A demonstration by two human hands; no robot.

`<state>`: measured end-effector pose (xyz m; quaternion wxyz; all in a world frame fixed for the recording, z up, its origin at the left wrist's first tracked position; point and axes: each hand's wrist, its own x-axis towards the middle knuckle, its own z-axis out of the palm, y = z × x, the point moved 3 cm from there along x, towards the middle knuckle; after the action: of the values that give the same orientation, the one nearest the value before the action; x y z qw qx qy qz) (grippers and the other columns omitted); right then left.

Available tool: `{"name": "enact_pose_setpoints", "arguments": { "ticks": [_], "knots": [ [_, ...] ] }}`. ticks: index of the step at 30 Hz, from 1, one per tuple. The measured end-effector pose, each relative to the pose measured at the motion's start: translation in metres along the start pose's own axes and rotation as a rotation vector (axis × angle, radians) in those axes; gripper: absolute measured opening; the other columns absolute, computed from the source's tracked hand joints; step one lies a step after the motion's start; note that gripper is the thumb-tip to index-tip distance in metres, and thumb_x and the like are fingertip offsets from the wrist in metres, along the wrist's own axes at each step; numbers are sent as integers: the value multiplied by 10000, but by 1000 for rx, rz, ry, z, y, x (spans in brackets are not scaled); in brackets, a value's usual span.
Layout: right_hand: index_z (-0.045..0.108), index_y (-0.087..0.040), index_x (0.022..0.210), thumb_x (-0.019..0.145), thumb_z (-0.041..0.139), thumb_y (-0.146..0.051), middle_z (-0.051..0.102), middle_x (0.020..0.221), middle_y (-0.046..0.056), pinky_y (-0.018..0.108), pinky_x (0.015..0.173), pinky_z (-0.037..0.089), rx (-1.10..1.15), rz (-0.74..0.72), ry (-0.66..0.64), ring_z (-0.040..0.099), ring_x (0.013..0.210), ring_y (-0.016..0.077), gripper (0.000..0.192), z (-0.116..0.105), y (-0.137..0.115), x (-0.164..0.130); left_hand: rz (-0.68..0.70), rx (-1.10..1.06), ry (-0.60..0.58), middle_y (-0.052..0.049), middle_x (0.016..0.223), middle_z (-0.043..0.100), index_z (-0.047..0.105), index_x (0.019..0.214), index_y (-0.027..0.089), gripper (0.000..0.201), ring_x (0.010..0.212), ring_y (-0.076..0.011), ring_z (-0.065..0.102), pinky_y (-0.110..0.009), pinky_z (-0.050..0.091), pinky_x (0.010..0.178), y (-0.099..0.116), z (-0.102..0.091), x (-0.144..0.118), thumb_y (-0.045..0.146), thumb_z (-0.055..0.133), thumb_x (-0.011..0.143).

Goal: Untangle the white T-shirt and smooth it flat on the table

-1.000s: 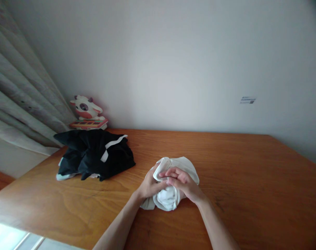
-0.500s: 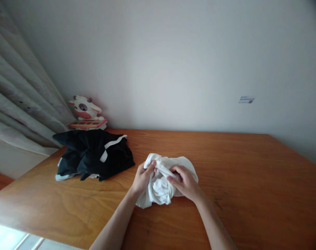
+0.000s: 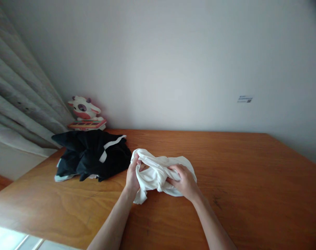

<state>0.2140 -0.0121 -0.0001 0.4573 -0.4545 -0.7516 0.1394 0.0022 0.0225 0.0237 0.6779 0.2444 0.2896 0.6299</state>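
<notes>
A crumpled white cloth garment (image 3: 158, 170), its exact kind not clear, lies bunched between my two hands on the wooden table. My left hand (image 3: 133, 175) grips its left end, thumb on top, with the other fingers partly hidden inside a loop of the fabric. On the other side, my right hand (image 3: 183, 180) is closed around a gathered fold near the middle. One loose end of the white fabric hangs down beside my left wrist, and the rest spreads flat behind my right hand.
A heap of black clothing (image 3: 92, 154) with a white stripe lies to the left on the wooden table (image 3: 238, 180). Behind it stands a toy cow on a small keyboard (image 3: 86, 116). A curtain (image 3: 19, 93) hangs at the left, and a wall (image 3: 173, 62) rises behind.
My left hand has moved left and slightly up, stretching the white garment's left end into a loop. My right hand has stayed nearly in place, still gripping the fabric.
</notes>
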Motion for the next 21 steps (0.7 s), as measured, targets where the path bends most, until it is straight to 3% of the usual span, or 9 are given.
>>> {"name": "enact_pose_setpoints", "arguments": {
  "ticks": [5,8,11,15,18,21],
  "knots": [
    [691,-254,1019,912,710,-360,733,931,48,331,800,538,153,46,127,683,887,230,152,-5,-2,1,8,71,77,121,481,327,418,656,218,580,390,-36,266,-194,214,414,-2,-8,4,558,887,686],
    [676,-235,990,908,697,-442,719,875,30,297,725,529,257,158,163,672,797,205,223,-6,2,1,31,263,175,75,539,496,534,699,195,521,443,-71,428,-205,319,451,-10,-14,8,586,878,675],
    [661,-221,919,913,654,-536,687,777,2,271,640,504,347,318,233,639,704,185,315,-8,10,0,150,413,195,-1,821,682,648,953,187,497,745,-160,646,-254,499,690,-17,-17,9,607,815,746],
    [645,-219,873,910,639,-576,665,725,-5,261,587,486,350,422,226,618,657,179,358,-6,13,-1,398,662,100,-64,1141,665,588,1224,243,518,1086,-223,636,-322,496,919,-17,-13,2,572,732,852],
    [654,-231,1016,890,689,-527,744,887,32,286,687,549,286,343,172,695,777,206,324,-1,5,-2,566,924,-114,-87,1161,635,637,1119,234,353,1112,-250,612,-369,483,966,-14,-2,-9,488,713,886],
    [634,-240,1186,894,697,-452,776,1105,79,346,845,594,242,209,99,742,977,251,366,6,-2,-3,619,1155,-340,-109,1135,633,679,1053,212,288,1121,-284,600,-418,478,1001,-15,9,-19,428,731,869]
  ]
}}
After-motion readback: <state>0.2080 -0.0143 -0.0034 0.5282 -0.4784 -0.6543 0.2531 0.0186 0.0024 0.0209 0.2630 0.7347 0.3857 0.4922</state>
